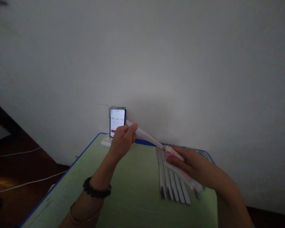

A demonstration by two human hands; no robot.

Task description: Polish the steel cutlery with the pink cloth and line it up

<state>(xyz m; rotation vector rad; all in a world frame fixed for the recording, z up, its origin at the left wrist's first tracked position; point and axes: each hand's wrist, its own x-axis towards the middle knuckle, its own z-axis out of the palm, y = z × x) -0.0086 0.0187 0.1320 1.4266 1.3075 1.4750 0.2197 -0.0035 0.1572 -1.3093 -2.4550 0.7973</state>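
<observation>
My left hand [123, 139] is closed around one end of a metal table knife [147, 136], which slants down to the right above the table. My right hand [190, 161] pinches a pink and white cloth [174, 154] over the knife's other end, so that tip is hidden. Part of the cloth hangs below my right fingers. Under it several more table knives [170, 183] lie side by side on the green table, their upper parts partly covered by the cloth and my right hand.
A phone [117, 118] showing a running timer stands on a white stand [105, 141] at the table's back left. The green table [130, 190] has a blue edge and meets a plain wall [156, 63]. White cables [28, 182] cross the dark floor at left.
</observation>
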